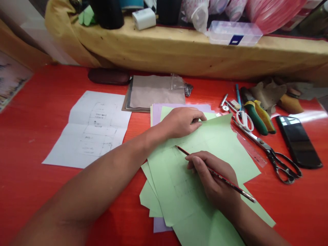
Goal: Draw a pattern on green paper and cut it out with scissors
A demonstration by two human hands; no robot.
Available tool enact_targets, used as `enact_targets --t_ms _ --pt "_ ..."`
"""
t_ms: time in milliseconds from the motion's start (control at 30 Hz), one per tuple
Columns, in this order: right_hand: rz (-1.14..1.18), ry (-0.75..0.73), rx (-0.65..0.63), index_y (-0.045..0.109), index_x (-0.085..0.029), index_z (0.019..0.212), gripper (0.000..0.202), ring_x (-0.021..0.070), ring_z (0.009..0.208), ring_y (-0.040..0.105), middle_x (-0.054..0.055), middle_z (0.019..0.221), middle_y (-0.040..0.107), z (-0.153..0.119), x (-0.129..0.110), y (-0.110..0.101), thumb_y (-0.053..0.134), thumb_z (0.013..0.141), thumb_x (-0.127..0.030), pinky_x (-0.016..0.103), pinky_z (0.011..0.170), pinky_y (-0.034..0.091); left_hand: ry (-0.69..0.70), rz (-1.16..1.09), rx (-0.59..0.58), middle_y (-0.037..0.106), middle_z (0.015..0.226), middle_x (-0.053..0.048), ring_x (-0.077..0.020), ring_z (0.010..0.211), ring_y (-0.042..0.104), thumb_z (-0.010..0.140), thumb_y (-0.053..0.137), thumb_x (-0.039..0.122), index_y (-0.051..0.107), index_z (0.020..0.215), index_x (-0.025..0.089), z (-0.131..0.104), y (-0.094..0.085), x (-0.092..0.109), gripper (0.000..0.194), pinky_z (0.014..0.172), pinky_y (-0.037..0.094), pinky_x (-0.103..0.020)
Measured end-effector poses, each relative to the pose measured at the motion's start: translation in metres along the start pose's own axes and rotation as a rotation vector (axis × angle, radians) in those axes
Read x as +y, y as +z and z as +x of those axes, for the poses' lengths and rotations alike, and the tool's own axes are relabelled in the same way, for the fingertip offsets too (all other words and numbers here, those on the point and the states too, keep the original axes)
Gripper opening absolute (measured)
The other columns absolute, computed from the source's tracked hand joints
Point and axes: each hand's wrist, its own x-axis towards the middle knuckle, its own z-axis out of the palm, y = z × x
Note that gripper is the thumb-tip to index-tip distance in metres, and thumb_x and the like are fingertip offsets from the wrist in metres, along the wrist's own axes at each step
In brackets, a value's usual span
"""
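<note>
Red bench (pixel 23 143) on my feed: right hand (pixel 220 192) pinches the pencil (pixel 235 187), tip toward the far-left corner; left hand (pixel 180 121), loosely curled, empty, rests on green paper (pixel 228 147) beneath both

Two hands (pixel 217 174), one pencil (pixel 235 187), two scissors (pixel 268 147), one phone (pixel 298 141), one white sheet (pixel 89 130)

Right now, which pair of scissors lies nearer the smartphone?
The large black-handled scissors, whose handles lie beside the smartphone; the white-handled scissors lie farther off, near the pliers.
</note>
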Motion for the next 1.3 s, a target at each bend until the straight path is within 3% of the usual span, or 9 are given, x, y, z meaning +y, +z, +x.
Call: enact_targets --t_ms 733,1000,1300 --pt "0.022 -0.021 0.011 0.08 -0.023 0.1 0.022 0.0163 0.067 0.073 0.001 0.079 0.079 -0.0006 0.0023 0.0003 0.06 0.11 -0.025 0.028 0.063 0.056 0.006 -0.003 0.003 0.084 0.115 -0.005 -0.0227 0.102 0.073 0.098 0.064 0.017 0.081 0.116 0.021 -0.0004 -0.0001 -0.0005 0.025 0.085 0.05 -0.035" --pt "0.167 0.064 0.131 0.081 -0.025 0.099 0.024 0.0127 0.065 0.068 -0.002 0.076 0.076 -0.0035 0.0004 -0.0042 0.061 0.111 -0.025 0.022 0.061 0.057 0.005 -0.013 0.003 0.084 0.115 -0.004 -0.0228 0.101 0.073 0.098 0.064 0.019 0.081 0.115 0.022 -0.0008 0.0002 -0.0011 0.024 0.085 0.05 -0.035" --pt "0.175 0.07 0.115 0.081 -0.024 0.097 0.024 0.0138 0.063 0.068 -0.001 0.075 0.076 -0.0026 -0.0013 -0.004 0.062 0.111 -0.026 0.024 0.059 0.057 0.006 -0.009 0.002 0.084 0.114 -0.005 -0.0223 0.1 0.073 0.098 0.064 0.019 0.081 0.115 0.022 -0.0009 0.0 -0.0005 0.024 0.084 0.049 -0.034"
